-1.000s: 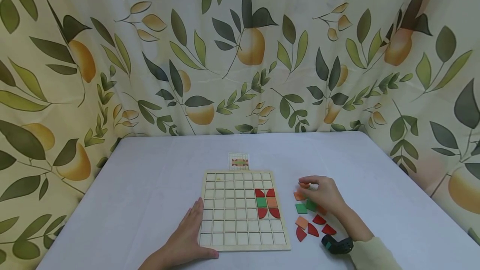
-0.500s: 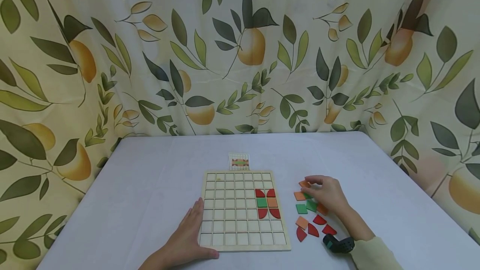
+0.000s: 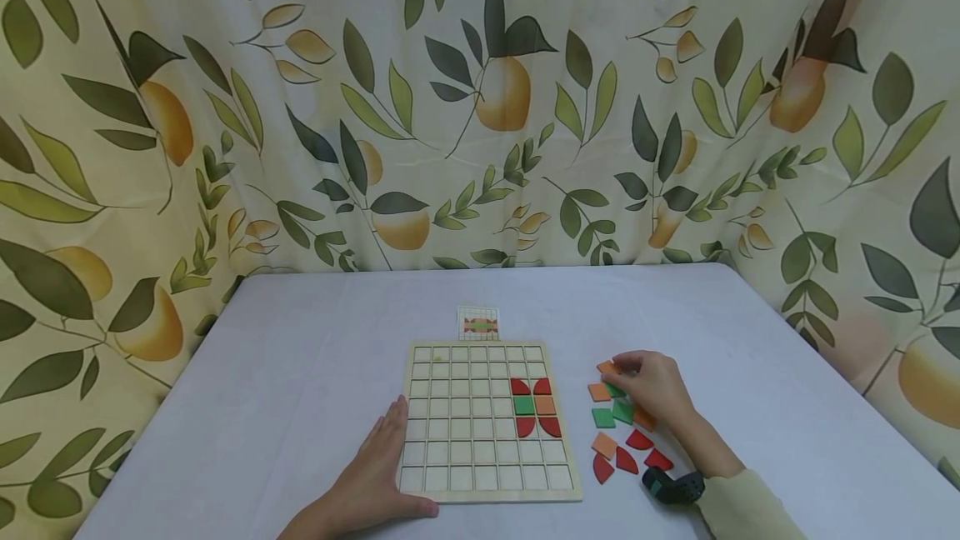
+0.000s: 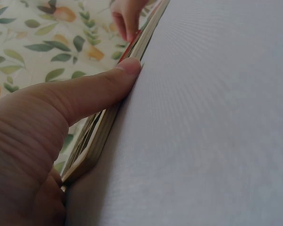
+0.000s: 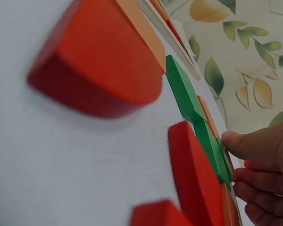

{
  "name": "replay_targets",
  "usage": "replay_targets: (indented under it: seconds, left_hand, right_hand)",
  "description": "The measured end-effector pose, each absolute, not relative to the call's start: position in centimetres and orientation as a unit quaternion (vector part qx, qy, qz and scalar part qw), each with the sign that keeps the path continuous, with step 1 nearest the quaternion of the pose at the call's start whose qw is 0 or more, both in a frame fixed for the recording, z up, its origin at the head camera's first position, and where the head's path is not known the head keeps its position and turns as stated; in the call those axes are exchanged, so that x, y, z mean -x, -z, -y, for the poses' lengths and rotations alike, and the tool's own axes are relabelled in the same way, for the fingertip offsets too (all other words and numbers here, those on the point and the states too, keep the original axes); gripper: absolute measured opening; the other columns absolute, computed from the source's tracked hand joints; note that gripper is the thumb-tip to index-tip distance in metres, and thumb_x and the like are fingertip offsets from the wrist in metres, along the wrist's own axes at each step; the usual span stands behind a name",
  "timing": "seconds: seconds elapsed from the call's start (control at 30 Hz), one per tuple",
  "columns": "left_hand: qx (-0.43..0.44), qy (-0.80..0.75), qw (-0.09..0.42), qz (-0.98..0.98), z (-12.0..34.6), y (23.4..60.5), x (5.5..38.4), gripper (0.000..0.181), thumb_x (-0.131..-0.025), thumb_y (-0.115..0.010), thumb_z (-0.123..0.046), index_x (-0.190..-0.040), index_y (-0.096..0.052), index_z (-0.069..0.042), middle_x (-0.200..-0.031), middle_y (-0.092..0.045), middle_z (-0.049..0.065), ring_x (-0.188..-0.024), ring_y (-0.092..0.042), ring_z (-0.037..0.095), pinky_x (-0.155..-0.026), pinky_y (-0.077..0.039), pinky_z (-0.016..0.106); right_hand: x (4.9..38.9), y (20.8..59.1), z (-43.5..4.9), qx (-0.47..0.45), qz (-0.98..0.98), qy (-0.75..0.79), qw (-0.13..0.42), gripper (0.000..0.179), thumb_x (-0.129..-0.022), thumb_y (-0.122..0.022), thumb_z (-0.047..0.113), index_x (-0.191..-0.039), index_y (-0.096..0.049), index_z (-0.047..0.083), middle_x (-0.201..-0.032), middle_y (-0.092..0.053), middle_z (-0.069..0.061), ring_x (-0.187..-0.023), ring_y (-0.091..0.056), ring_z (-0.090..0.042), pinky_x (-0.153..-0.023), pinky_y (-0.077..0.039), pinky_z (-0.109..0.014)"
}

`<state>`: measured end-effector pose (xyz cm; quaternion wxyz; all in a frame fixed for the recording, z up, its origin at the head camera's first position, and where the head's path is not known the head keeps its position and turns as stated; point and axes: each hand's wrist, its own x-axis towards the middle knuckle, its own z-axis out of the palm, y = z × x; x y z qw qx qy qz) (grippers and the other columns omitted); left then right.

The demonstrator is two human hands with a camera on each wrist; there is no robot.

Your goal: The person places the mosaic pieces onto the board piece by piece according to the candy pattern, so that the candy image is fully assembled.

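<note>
The left hand (image 3: 371,469) steadies a wooden grid board (image 3: 457,497), its straight fingers along the left edge and its thumb against the near edge. In the left wrist view that thumb (image 4: 99,89) presses on the board's side. Red quarter-circle tiles (image 3: 549,427), a green square tile (image 3: 522,405) and an orange square tile (image 3: 544,405) sit in cells at the board's right. Beyond the board's right side, the right hand (image 3: 654,386) pinches another orange square tile (image 3: 607,367) at the far end of the loose tiles. A green tile lies partly beneath its fingers.
Loose tiles lie right of the board: green squares (image 3: 603,417), orange squares (image 3: 604,445) and several red quarter-circles (image 3: 626,460). A small pattern card (image 3: 478,323) lies behind the board. The white table (image 3: 300,357) ends at a leaf-and-fruit patterned curtain (image 3: 480,107).
The right hand has shifted slightly right, and the orange tile at its fingertips now lies more exposed. Green tile edges beneath the hand show more. The left hand and board stay still.
</note>
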<state>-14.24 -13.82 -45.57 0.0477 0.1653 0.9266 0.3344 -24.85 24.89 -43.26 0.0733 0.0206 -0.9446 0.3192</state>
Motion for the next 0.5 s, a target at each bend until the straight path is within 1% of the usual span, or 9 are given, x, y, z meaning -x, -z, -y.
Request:
replay_targets:
  seconds: [0.2, 0.3, 0.5]
  left_hand:
    - [-0.162, -0.333, 0.047, -0.928, 13.85, 45.74, 14.27, 0.137, -0.052, -0.072, -0.070, -0.145, -0.005, 0.004, -0.151, -0.006, 0.020, -0.137, -0.007, 0.031, -0.108, -0.011, 0.050]
    - [-0.162, -0.334, 0.050, -0.927, 13.84, 45.76, 14.28, 0.137, -0.052, -0.072, -0.070, -0.145, -0.005, 0.004, -0.151, -0.006, 0.019, -0.138, -0.006, 0.030, -0.108, -0.010, 0.050]
    - [-0.166, -0.336, 0.048, -0.926, 13.89, 45.71, 14.29, 0.136, -0.052, -0.073, -0.069, -0.145, -0.005, 0.005, -0.151, -0.006, 0.019, -0.138, -0.005, 0.028, -0.108, -0.009, 0.049]
  right_hand:
    - [25.14, 43.01, -24.46, -0.025, 0.948, -0.310, 0.069, 0.033, -0.078, -0.074, 0.016, -0.101, -0.066, -0.006, -0.094, -0.065, -0.018, -0.081, -0.058, -0.025, -0.071, -0.054, -0.036]
    - [25.24, 42.97, -24.36, -0.028, 0.949, -0.308, 0.065, 0.030, -0.079, -0.073, 0.015, -0.101, -0.067, -0.005, -0.093, -0.066, -0.016, -0.080, -0.058, -0.024, -0.070, -0.054, -0.035]
    - [25.46, 43.11, -24.37, -0.036, 0.947, -0.312, 0.059, 0.029, -0.079, -0.072, 0.012, -0.102, -0.067, -0.005, -0.096, -0.066, -0.017, -0.082, -0.059, -0.025, -0.071, -0.054, -0.035]
